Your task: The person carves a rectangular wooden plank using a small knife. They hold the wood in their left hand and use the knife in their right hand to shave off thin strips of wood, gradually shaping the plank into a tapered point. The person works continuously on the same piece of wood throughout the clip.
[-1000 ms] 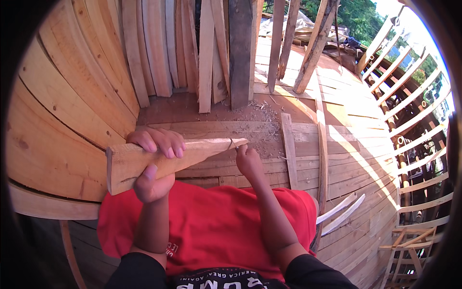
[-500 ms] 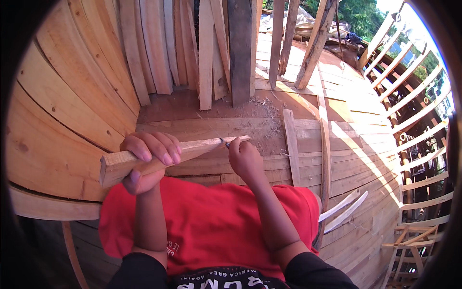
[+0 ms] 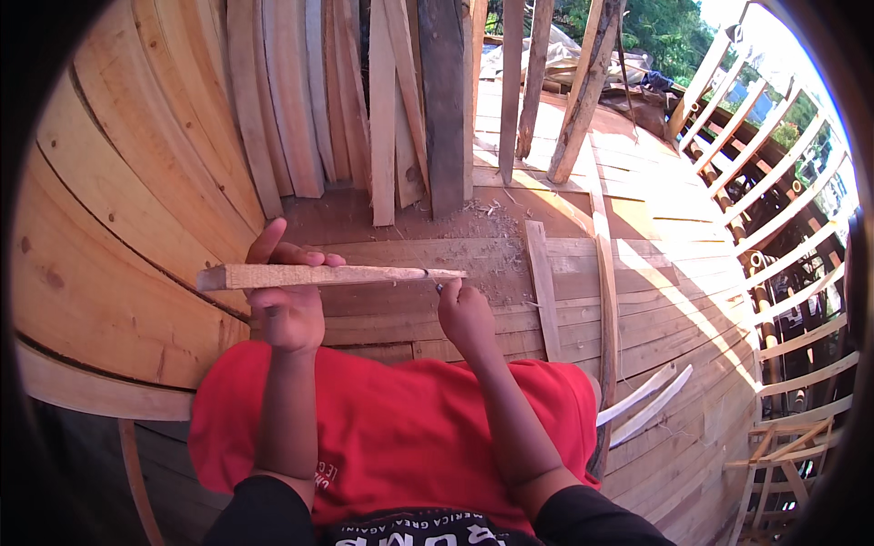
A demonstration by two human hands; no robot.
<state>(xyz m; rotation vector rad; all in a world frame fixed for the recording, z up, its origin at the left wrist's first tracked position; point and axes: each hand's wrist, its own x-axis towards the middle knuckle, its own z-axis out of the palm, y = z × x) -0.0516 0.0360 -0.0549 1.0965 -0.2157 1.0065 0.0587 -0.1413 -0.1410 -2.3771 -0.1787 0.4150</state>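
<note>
A long piece of wood [image 3: 314, 277], squared and thick at its left end and tapering to a thin tip at the right, lies level in front of me. My left hand [image 3: 289, 309] supports its thick half, fingers above and thumb below, in a loosened grip. Close under the thin tip, my right hand [image 3: 466, 314] is closed on a small dark tool [image 3: 439, 288]; most of it is hidden in the fist, so its kind is unclear. A dark band crosses the wood just left of the tip; I cannot tell whether it is a blade or a mark.
Pale wood shavings [image 3: 487, 227] litter the plank floor [image 3: 637, 364] ahead. Upright boards [image 3: 296, 118] stand at the back, and curved planking [image 3: 118, 246] rises at the left. A loose narrow board [image 3: 542, 282] and two pale curved strips [image 3: 651, 405] lie to the right.
The wood has swung from slanting to nearly level and looks turned in my left hand, whose grip has loosened. My right hand has shifted slightly down, off the wood's edge.
</note>
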